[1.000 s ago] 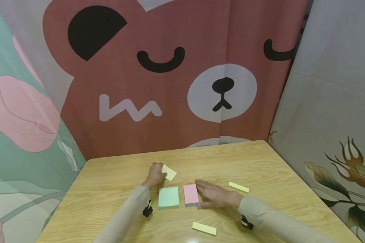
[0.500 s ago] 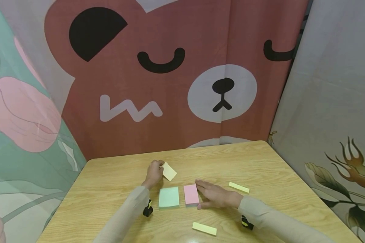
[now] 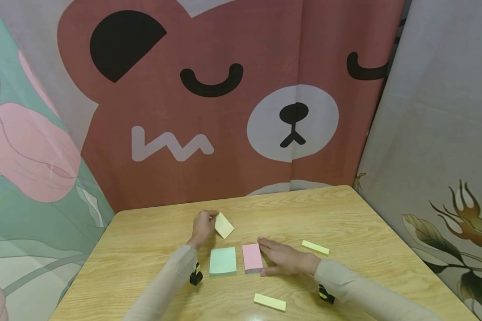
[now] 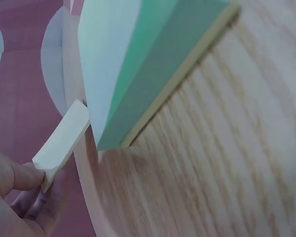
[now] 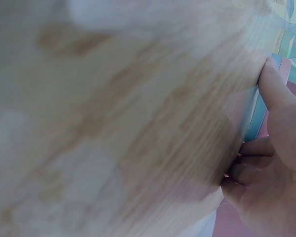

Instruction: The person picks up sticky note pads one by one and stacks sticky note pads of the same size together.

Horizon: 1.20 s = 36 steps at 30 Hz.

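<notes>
My left hand [image 3: 202,227], the nearer one, pinches the yellow notepad [image 3: 225,227] between thumb and fingers at its far end, its long axis slanting rightward and nearward, beyond the green notepad [image 3: 222,260].

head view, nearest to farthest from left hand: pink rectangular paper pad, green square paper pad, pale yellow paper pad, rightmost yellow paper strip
1. Pale yellow pad: in left hand
2. Green pad: left of centre
3. Pink pad: beside right hand
4. Yellow strip: far right
</notes>
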Available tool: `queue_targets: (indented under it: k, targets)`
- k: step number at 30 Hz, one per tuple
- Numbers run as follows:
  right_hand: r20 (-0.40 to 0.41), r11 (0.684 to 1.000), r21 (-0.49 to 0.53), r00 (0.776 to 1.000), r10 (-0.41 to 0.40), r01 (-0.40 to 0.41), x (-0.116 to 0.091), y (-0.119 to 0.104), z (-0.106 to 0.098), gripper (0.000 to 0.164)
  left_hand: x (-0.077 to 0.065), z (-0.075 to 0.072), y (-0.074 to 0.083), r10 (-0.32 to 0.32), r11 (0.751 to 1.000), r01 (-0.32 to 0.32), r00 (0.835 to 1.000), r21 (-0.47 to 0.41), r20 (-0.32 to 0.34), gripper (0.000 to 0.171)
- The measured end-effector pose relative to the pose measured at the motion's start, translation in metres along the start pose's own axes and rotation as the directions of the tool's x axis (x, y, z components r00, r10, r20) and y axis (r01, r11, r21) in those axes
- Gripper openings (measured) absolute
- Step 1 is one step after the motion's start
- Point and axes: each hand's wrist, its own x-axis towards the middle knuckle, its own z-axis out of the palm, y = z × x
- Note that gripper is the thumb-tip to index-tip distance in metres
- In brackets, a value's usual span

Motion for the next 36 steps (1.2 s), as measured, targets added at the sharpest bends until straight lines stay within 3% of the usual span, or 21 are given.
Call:
queue_targets:
  k: [9, 20, 25, 29, 36]
  targets:
    - [0.001, 1.0, 0.008, 1.0, -0.003, 0.003, 0.0, -0.001, -0.002, 0.087, 0.004, -0.003, 0.003, 0.043, 0.999, -0.044, 0.997, -0.025, -0.057, 0.022]
    - [0.004, 1.0, 0.021, 1.0, -0.002, 0.002, -0.001, -0.002, -0.002, 0.086, -0.001, -0.007, 0.021, 0.121, 0.989, -0.125, 0.992, -0.085, -0.046, 0.021]
    - [0.005, 1.0, 0.028, 1.0, 0.001, -0.001, -0.001, -0.002, -0.001, 0.087, -0.004, -0.001, 0.026, 0.155, 0.984, -0.155, 0.988, -0.089, -0.006, 0.02]
    - [0.001, 1.0, 0.028, 1.0, 0.0, 0.0, -0.001, -0.002, -0.002, 0.087, -0.008, 0.003, 0.032, 0.216, 0.971, -0.211, 0.976, -0.109, 0.036, 0.019]
    - [-0.001, 0.999, 0.035, 1.0, 0.001, -0.001, -0.001, -0.003, -0.002, 0.086, -0.016, 0.009, 0.043, 0.252, 0.961, -0.232, 0.958, -0.147, 0.136, 0.017]
